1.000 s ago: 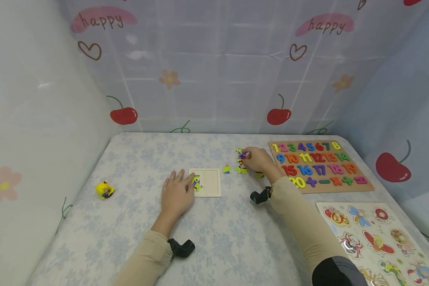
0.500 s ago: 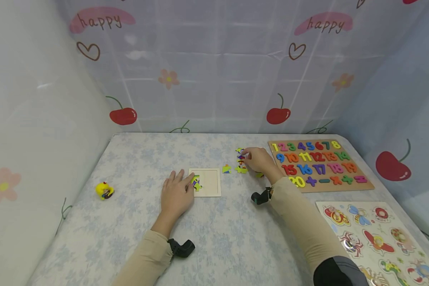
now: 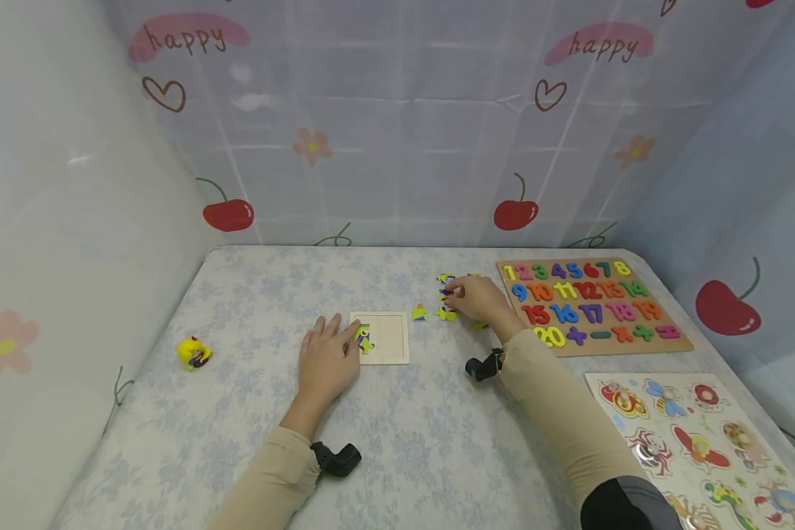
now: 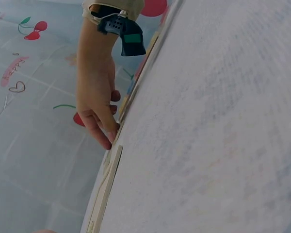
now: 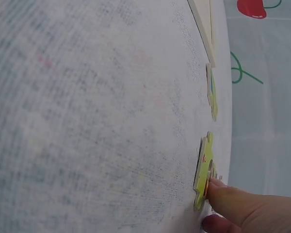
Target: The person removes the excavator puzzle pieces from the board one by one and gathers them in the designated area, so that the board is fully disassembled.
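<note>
My left hand (image 3: 327, 361) lies with fingers extended along the left side of a small wooden puzzle tray (image 3: 392, 340), fingertips touching its edge. Inside the tray's left part are green and purple jigsaw pieces (image 3: 364, 341), partly covered by that hand. Right of the tray, my right hand (image 3: 480, 300) pinches a jigsaw piece (image 3: 445, 292) between thumb and fingers, low over the table among other pieces. One loose green piece (image 3: 420, 313) lies between tray and hand; another green piece (image 3: 447, 314) is just below the fingertips. In the right wrist view, the thumb (image 5: 228, 201) hides most of the pinched piece.
A number board (image 3: 596, 309) with coloured digits stands at the back right. In front of it lies an insect picture board (image 3: 695, 434). A small yellow toy figure (image 3: 193, 353) sits at the left. Patterned curtains (image 3: 397, 132) enclose the table.
My right fingers have shifted slightly at the column of loose pieces, staying low. The left hand and tray have not moved.
</note>
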`<action>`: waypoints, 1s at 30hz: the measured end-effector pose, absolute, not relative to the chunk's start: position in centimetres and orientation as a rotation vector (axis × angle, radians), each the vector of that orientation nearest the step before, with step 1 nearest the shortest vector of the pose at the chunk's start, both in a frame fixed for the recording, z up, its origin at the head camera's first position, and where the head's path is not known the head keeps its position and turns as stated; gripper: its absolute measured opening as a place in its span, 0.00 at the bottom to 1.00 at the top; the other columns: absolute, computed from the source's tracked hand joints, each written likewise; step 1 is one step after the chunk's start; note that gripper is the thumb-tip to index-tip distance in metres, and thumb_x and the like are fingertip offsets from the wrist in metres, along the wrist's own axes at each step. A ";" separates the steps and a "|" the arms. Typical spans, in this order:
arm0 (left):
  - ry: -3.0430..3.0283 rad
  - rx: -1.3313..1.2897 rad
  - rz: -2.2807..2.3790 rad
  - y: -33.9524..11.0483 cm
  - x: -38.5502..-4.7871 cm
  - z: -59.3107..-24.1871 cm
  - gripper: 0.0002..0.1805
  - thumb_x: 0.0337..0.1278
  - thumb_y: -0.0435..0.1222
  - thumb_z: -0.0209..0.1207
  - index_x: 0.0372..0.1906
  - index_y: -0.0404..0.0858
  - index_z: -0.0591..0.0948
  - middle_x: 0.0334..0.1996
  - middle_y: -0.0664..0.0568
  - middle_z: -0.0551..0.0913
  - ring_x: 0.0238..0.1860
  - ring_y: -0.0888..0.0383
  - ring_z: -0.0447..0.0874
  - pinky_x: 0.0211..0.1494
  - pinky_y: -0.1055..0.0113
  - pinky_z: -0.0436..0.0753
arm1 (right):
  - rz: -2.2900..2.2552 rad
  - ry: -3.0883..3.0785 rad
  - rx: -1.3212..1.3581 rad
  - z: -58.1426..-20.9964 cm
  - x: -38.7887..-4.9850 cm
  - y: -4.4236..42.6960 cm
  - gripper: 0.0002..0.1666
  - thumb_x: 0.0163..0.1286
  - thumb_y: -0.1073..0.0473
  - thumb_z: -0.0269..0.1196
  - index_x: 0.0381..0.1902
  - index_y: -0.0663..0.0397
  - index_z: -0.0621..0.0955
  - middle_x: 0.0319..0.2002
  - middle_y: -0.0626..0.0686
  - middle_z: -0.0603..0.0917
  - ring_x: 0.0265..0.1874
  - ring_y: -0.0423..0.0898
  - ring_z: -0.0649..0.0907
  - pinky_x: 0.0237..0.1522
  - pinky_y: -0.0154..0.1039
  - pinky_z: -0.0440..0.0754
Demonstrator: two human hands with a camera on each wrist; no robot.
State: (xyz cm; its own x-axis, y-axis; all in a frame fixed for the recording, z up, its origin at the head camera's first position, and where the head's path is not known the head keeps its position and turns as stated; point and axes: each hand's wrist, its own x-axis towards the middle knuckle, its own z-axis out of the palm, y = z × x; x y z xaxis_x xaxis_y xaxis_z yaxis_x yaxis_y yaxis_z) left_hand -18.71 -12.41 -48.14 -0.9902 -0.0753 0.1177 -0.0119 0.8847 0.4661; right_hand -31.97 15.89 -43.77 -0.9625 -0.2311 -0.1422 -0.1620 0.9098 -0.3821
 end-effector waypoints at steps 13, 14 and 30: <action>-2.923 0.062 -0.715 -12.4 -18.8 -48.2 0.25 0.73 0.46 0.44 0.71 0.55 0.72 0.76 0.47 0.62 0.80 0.41 0.48 0.80 0.41 0.48 | -0.615 2.926 -0.339 -43.5 -31.7 15.9 0.24 0.72 0.51 0.62 0.65 0.44 0.78 0.38 0.52 0.81 0.32 0.48 0.77 0.28 0.37 0.76; -2.922 0.063 -0.716 -12.4 -18.8 -48.2 0.25 0.73 0.46 0.44 0.71 0.55 0.72 0.76 0.47 0.62 0.80 0.41 0.48 0.80 0.41 0.48 | -0.633 2.935 -0.349 -43.5 -31.6 15.7 0.25 0.72 0.51 0.62 0.65 0.44 0.78 0.37 0.52 0.81 0.31 0.48 0.77 0.28 0.37 0.76; -2.938 0.072 -0.819 -12.8 -19.1 -48.2 0.34 0.70 0.51 0.46 0.75 0.41 0.65 0.77 0.48 0.61 0.81 0.44 0.46 0.81 0.44 0.46 | -0.779 2.921 -0.591 -43.2 -28.9 10.0 0.20 0.71 0.54 0.63 0.60 0.47 0.81 0.35 0.49 0.81 0.29 0.45 0.76 0.29 0.37 0.74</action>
